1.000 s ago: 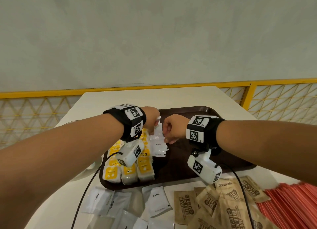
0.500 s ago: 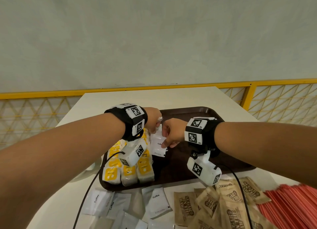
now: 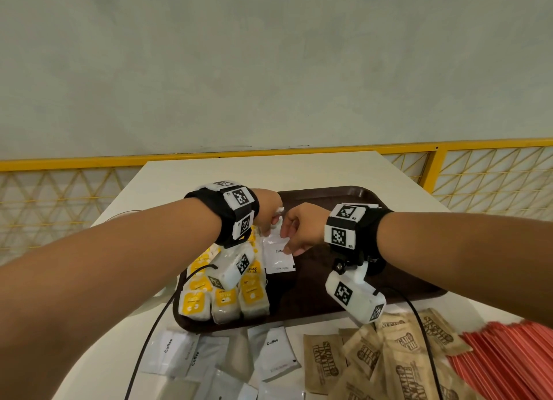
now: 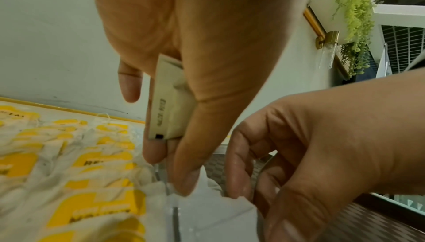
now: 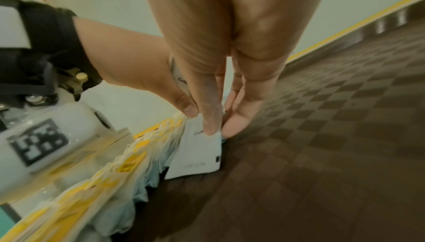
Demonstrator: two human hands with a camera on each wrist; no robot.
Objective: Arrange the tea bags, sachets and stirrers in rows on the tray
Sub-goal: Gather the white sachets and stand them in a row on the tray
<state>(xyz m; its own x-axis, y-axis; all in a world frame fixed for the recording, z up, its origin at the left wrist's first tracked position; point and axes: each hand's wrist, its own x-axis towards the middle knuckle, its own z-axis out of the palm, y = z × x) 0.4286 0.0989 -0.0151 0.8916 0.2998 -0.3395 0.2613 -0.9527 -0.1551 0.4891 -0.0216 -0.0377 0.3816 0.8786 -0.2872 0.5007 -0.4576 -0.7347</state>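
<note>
Grip: the right hand (image 3: 300,232) pinches the far right corner of a white coffee sachet (image 3: 278,254) between thumb and fingertips (image 5: 234,125); the sachet lies on the brown tray (image 3: 398,283), its near end flat, just beside the rows of yellow tea bags (image 3: 224,298). The left hand (image 3: 267,209) meets it at the far end of the same sachet while its fingers stay curled round a spare sachet (image 4: 169,104), held upright against the palm.

The step in hand appears to be starting a sachet row alongside the tea bags. To do it well, the right hand should lower the pinched corner until the sachet lies flat, its long left edge parallel to the tea-bag column and close beside it without riding over the bags. The printed face stays up. The left thumb can steady the far edge, since the packet is light and likely to slide on the tray's chequered surface.

More white sachets (image 3: 273,354), brown sugar sachets (image 3: 401,360) and red stirrers (image 3: 508,360) wait on the bench (image 3: 299,169) just in front of the tray.
</note>
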